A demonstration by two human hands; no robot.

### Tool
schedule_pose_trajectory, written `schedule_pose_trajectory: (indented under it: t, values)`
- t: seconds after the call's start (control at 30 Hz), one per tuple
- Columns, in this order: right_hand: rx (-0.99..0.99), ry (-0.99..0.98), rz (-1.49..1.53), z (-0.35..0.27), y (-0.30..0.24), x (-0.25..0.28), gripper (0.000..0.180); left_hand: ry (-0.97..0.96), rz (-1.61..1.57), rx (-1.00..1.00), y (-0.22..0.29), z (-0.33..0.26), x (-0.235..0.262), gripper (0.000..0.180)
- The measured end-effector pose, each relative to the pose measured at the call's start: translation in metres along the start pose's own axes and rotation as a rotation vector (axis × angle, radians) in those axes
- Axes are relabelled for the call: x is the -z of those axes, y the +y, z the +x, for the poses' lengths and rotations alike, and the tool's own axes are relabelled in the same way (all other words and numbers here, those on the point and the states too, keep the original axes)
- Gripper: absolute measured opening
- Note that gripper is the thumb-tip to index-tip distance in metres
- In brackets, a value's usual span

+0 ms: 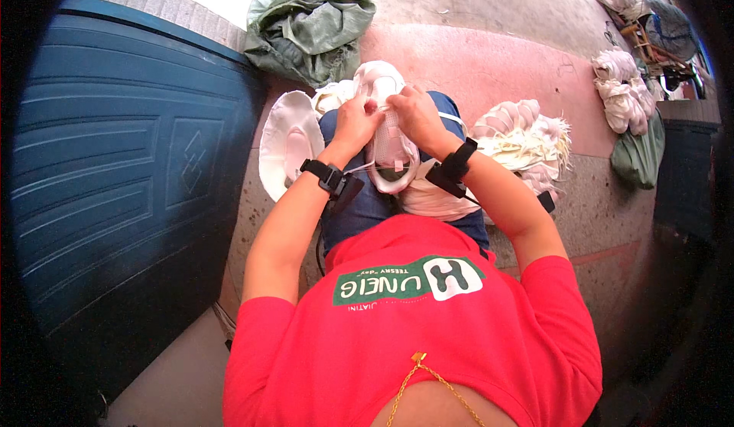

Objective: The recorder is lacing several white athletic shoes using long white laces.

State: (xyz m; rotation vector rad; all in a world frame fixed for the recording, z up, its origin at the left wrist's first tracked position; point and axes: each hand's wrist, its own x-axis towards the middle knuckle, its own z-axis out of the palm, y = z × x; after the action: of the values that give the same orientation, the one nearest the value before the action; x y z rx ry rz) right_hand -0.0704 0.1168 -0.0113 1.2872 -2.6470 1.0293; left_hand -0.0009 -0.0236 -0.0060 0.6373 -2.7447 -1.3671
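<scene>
Two bare hands meet over a white shoe [390,140] resting on the lap of a seated person in a red shirt [428,327] and blue jeans [359,205]; the left hand [357,123] pinches at the lacing near the top of the shoe, fingers closed on it, while the right hand [415,115] grips the same spot from the other side, fingers curled tight against the upper; the two hands touch or nearly touch above the shoe's tongue; each wrist carries a black strap with a small black device; a white shoe part [287,148], hollow side up, lies just beside the left knee on the speckled floor [604,213]; a heap of pale shoe pieces [524,140] sits near the right forearm; a crumpled green sack [310,22] lies beyond the shoe, against a blue panelled door [130,167] on the left; more white bundles [623,87] are piled well apart at the far right.
</scene>
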Motion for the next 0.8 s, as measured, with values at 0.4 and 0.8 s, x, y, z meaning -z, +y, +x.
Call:
schedule_pose_trajectory:
  t: [0.4, 0.8]
  values:
    - [-0.049, -0.101, 0.218, 0.0, 0.001, -0.001, 0.012, -0.057, 0.354, -0.597, 0.006, 0.018, 0.013, 0.036]
    - [-0.176, -0.177, 0.264, -0.008, 0.005, 0.005, 0.019, -0.157, 0.339, -0.533, 0.014, 0.013, 0.02, 0.03]
